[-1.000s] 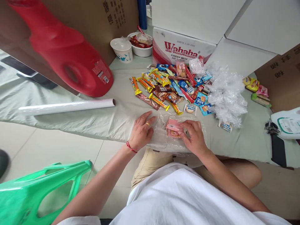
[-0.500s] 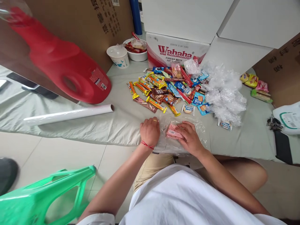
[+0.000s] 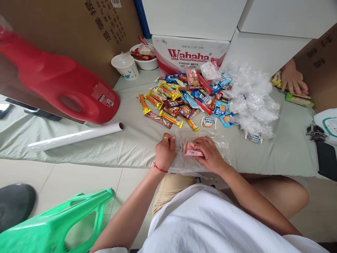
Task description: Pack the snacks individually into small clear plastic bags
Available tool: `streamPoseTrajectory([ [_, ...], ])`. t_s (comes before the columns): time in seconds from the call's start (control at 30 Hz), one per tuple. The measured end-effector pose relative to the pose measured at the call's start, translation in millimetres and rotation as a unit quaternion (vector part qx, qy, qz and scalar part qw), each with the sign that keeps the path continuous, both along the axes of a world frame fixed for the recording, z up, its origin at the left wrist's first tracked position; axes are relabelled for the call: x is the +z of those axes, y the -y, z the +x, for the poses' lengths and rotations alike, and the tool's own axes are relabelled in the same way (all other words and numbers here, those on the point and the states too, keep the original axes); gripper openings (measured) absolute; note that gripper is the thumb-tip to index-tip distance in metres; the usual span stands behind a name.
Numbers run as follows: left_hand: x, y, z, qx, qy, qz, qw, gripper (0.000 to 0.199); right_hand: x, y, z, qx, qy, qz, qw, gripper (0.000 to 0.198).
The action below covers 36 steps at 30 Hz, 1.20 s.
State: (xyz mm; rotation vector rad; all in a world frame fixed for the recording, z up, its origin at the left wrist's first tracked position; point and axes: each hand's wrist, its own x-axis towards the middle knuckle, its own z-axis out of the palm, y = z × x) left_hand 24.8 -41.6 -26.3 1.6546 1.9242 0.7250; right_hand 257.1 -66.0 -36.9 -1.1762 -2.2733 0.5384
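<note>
My left hand (image 3: 165, 153) is closed, thumb and finger pinched together at the left edge of a sheet of clear plastic film (image 3: 222, 149) spread on the cloth. My right hand (image 3: 209, 153) curls over pink snack packets (image 3: 193, 153) lying on that film and grips them from the right side. Its palm hides part of the packets. Just beyond both hands, a loose pile of wrapped snack bars and biscuits (image 3: 172, 102) covers the cloth. To its right is a heap of crumpled clear plastic bundles (image 3: 250, 102).
A white roll (image 3: 76, 137) and a big red jug (image 3: 65, 88) stand left. Behind are a paper cup (image 3: 126, 68), a bowl of snacks (image 3: 147, 63) and a Wahaha carton (image 3: 189, 52). Another person's hand (image 3: 292, 79) touches packets at far right. A green stool (image 3: 52, 225) stands below.
My left hand has gone from lying on the film to pinching its edge. The pink packets have shifted slightly under my right hand. Another person's hand has appeared at far right.
</note>
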Motion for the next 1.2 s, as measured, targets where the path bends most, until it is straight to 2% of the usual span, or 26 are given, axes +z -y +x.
streamPoseTrajectory([
  [0.1,0.2,-2.5,1.9,0.021,0.029,0.004,0.999,0.018,0.6,1.3,5.4,0.002,0.007,0.003,1.0,0.04],
  [0.3,-4.0,-5.6,3.2,0.05,0.013,0.011,0.999,0.019,1.4,4.4,20.0,-0.01,0.01,0.025,1.0,0.042],
  [0.47,-4.9,-2.2,7.5,0.06,-0.013,0.025,0.998,0.015,5.2,2.9,14.0,-0.005,0.014,0.034,0.999,0.038],
  [0.57,-2.8,-3.1,6.6,0.069,-0.005,0.031,0.997,0.016,9.4,-0.6,8.7,0.006,0.043,0.017,0.999,0.041],
  [0.73,-4.5,-5.0,-15.3,0.143,0.005,0.043,0.989,0.024,8.0,-5.3,12.3,0.018,0.052,-0.007,0.998,0.045],
  [0.83,-6.5,4.2,-34.4,0.17,-0.03,0.09,0.981,0.026,7.1,-7.1,17.4,0.033,0.043,-0.02,0.998,0.046],
  [0.9,-3.3,16.6,-44.3,0.125,-0.061,0.166,0.976,0.025,12.4,-8.1,22.0,0.043,0.032,-0.029,0.998,0.047],
  [0.93,0.2,23.8,-47.9,0.075,-0.073,0.21,0.972,0.027,17.7,-8.0,25.0,0.047,0.024,-0.031,0.998,0.047],
  [1.0,9.7,37.9,-52.9,-0.082,-0.077,0.281,0.953,0.037,32.6,-4.6,32.0,0.051,0.001,-0.033,0.998,0.049],
  [1.03,14.6,44.0,-54.6,-0.175,-0.069,0.294,0.937,0.045,41.3,-0.4,35.7,0.052,-0.015,-0.034,0.998,0.051],
  [1.1,21.8,52.6,-57.4,-0.335,-0.048,0.277,0.899,0.058,56.5,14.5,42.0,0.057,-0.038,-0.037,0.997,0.062],
  [1.13,23.0,55.1,-59.0,-0.392,-0.045,0.256,0.883,0.061,61.1,25.3,44.2,0.059,-0.037,-0.038,0.997,0.072],
  [1.2,20.0,56.7,-62.8,-0.446,-0.064,0.214,0.867,0.067,61.7,51.3,46.1,0.063,0.004,-0.034,0.997,0.097],
])
